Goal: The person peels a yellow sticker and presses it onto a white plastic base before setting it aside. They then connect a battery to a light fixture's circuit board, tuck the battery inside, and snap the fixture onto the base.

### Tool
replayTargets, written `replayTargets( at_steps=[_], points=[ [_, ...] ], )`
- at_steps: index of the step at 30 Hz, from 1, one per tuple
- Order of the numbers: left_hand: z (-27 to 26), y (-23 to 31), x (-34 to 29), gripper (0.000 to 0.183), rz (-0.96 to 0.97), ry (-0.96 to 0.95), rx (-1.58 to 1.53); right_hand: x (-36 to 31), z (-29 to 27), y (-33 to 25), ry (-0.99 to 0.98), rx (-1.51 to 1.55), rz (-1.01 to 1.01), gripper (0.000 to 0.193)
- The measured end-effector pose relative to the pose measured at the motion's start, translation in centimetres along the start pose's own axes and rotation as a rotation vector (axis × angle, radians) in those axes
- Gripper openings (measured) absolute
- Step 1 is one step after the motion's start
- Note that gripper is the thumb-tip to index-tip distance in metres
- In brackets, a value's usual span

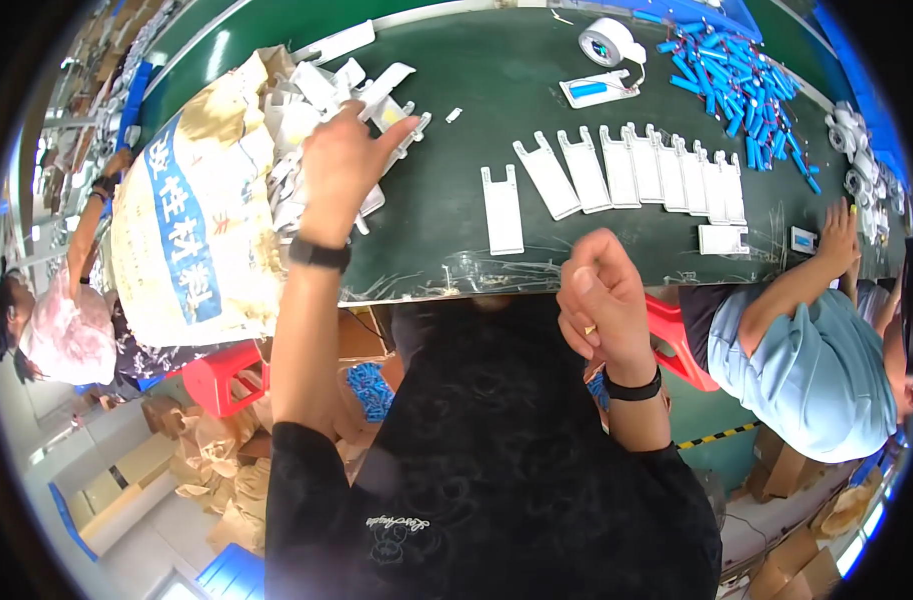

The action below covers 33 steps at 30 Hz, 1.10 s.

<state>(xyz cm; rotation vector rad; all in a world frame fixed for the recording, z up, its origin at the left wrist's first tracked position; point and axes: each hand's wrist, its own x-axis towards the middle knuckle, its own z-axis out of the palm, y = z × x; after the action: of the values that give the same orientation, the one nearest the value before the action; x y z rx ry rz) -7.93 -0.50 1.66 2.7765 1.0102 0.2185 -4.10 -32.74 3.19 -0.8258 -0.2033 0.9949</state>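
My left hand [349, 160] reaches over a heap of white plastic casings [322, 88] at the mouth of a large woven sack [142, 215]. Its thumb stands apart from the fingers, and I see nothing held in it. Loosely curled, my right hand [607, 300] hovers at the table's near edge in front of my body, with nothing visible in it. Beyond it, several flat white casings [622, 172] with two-pronged ends lie in a fanned row. The leftmost casing [503, 212] lies a little apart, nearest the left hand.
A pile of blue cylindrical cells [732, 85] covers the far right of the green table [447, 190]. Beside it are a white round part [609, 43] and a casing holding a blue cell [599, 90]. Co-workers sit on both sides; one co-worker's hand [837, 235] rests at right.
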Motion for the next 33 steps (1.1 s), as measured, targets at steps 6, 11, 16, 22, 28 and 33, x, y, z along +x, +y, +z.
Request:
replayTargets(
  at_steps=[6,11,16,22,28,33],
  points=[
    [0.1,-0.6,1.5,0.069,-0.063,-0.09,-0.02,1.0,1.5,0.2,0.032,-0.286,-0.015,0.032],
    [-3.9,-2.5,-0.9,0.069,0.128,-0.043,-0.162,4.3,2.4,-0.8,0.147,-0.807,-0.073,0.026],
    [-9.8,-1.6,-5.3,0.075,0.238,-0.177,-0.376,10.9,5.2,1.3,0.113,-0.815,-0.108,0.035],
    [-7.9,-2.2,-9.1,0.075,0.194,-0.262,-1.313,10.7,6.5,3.4,-0.064,0.011,0.54,0.023],
    [-1.7,1.1,-12.5,0.068,0.03,-0.172,-1.816,6.8,7.0,4.1,0.058,0.323,0.667,0.019],
    [-1.2,0.3,-12.9,0.059,-0.23,-0.161,-2.029,5.6,5.8,4.5,0.269,-1.006,-0.257,0.031]
  ],
)
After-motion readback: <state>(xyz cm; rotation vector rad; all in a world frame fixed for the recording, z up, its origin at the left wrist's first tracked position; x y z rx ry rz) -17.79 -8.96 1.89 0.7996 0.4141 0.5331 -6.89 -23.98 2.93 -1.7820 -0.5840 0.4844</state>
